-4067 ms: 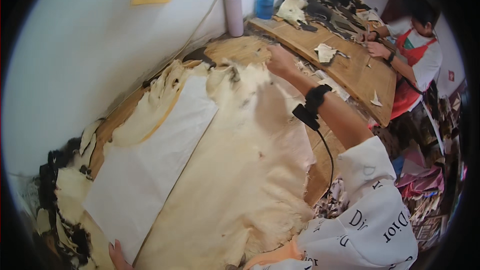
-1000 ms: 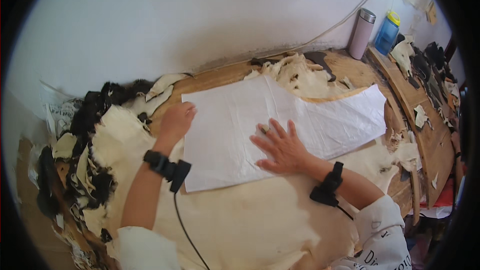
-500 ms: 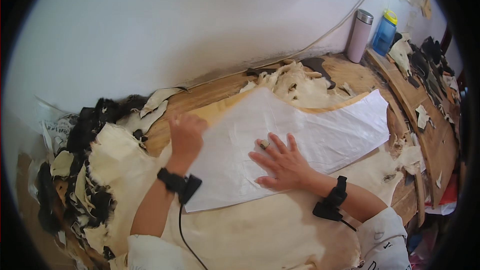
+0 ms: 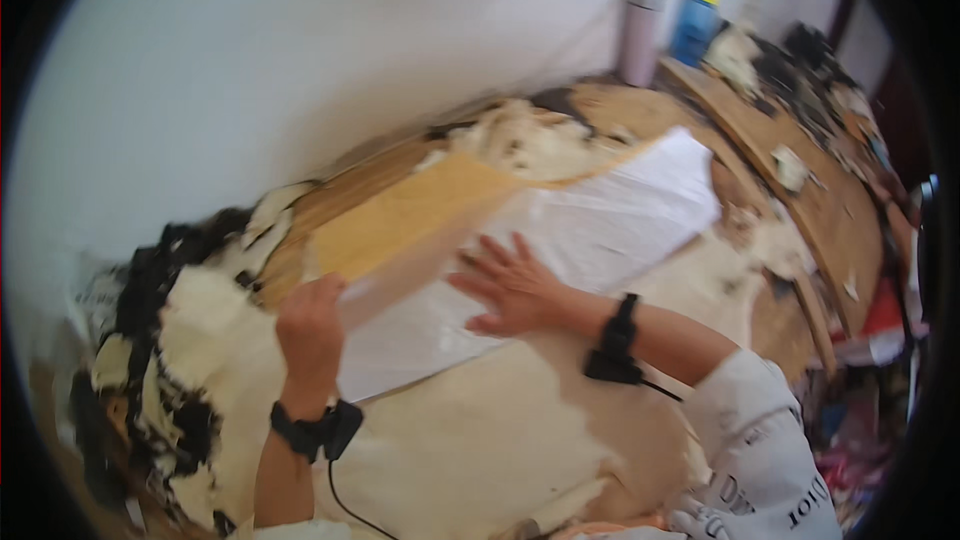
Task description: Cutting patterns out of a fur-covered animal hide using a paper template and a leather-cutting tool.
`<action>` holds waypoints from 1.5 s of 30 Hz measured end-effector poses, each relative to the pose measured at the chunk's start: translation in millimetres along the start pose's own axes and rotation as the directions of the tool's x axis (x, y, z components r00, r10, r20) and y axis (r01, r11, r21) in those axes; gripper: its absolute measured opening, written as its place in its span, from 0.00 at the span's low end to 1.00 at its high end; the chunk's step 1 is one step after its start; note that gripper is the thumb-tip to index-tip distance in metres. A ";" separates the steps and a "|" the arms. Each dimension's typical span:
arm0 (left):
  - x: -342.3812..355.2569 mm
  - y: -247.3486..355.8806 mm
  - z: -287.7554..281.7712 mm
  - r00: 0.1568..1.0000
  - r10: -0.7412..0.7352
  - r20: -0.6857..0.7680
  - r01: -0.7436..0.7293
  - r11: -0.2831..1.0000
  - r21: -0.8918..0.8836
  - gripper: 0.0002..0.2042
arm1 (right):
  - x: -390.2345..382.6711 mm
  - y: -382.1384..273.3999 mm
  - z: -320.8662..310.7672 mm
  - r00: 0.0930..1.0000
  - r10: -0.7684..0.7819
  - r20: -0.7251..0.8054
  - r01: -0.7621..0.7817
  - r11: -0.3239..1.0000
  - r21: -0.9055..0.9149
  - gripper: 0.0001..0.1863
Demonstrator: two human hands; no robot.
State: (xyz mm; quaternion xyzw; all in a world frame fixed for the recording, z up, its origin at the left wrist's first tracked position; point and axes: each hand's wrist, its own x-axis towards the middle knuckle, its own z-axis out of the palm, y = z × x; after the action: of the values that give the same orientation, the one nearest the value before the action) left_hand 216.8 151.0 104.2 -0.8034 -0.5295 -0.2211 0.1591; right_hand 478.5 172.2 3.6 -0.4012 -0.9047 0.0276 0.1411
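A white, slightly shiny sheet [image 4: 600,210] lies over a piece of yellow card or paper [image 4: 405,215], both on a large cream hide [image 4: 460,450]. My left hand [image 4: 312,325] is closed on the sheet's upper left edge, which is lifted and curls toward me, baring the yellow piece. My right hand [image 4: 505,290] rests flat on the middle of the sheet, fingers spread. A ring shows on that hand in the earlier frame; now it is blurred. Both wrists wear black straps with cables.
Black and cream hide scraps [image 4: 185,280] are heaped at the left. More pale scraps [image 4: 525,135] lie against the wall. A pink flask [image 4: 640,40] and a blue bottle with a yellow lid [image 4: 694,28] stand at the back right, near a wooden board [image 4: 760,160].
My left hand has moved down and left, pulling the sheet's edge back so more of the yellow piece shows. My right hand stays spread on the sheet. The view has shifted.
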 end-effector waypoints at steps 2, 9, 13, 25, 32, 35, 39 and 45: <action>-12.8 -5.2 -17.3 0.997 0.039 -0.068 -0.034 0.997 0.070 0.08 | 18.5 -11.6 1.6 0.996 -0.055 0.071 0.052 0.998 0.046 0.36; -11.3 15.6 -30.7 0.995 -0.006 -0.100 0.004 1.000 -0.018 0.07 | 6.6 -1.6 5.7 0.964 -0.051 -0.260 0.072 0.995 0.070 0.22; -27.8 31.3 -71.8 0.994 -0.060 -0.087 0.047 0.989 -0.140 0.05 | -50.4 -41.4 -74.2 0.998 -0.060 0.012 0.050 0.913 0.405 0.16; -125.1 96.0 -189.9 0.989 0.114 -0.092 -0.114 0.993 0.005 0.07 | -229.0 -42.4 -222.1 0.922 0.348 -0.170 -0.040 0.523 0.851 0.12; -204.7 129.4 -193.8 0.977 0.167 0.132 -0.159 0.985 -0.063 0.09 | -191.4 -62.3 -247.5 0.908 0.306 -0.287 -0.064 0.777 0.626 0.14; -228.5 143.5 -192.7 0.976 0.185 0.110 -0.174 0.980 -0.100 0.10 | -150.5 -51.5 -239.1 0.948 0.313 -0.062 -0.239 0.824 0.514 0.17; -253.0 147.7 -187.3 0.974 0.166 0.151 -0.150 0.982 -0.114 0.10 | -84.4 -36.2 -162.9 0.927 0.179 0.328 -0.235 0.962 0.138 0.19; -261.5 155.9 -179.5 0.982 0.136 0.134 -0.117 0.982 -0.146 0.10 | -81.1 -2.1 -58.1 0.881 -0.159 0.445 0.270 0.942 -0.199 0.27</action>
State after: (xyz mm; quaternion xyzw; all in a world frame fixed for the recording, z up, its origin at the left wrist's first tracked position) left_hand 237.7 -201.6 116.6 -0.8583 -0.4708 -0.1881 0.0789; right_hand 544.9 107.6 40.7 -0.2969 -0.9485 -0.0188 -0.1087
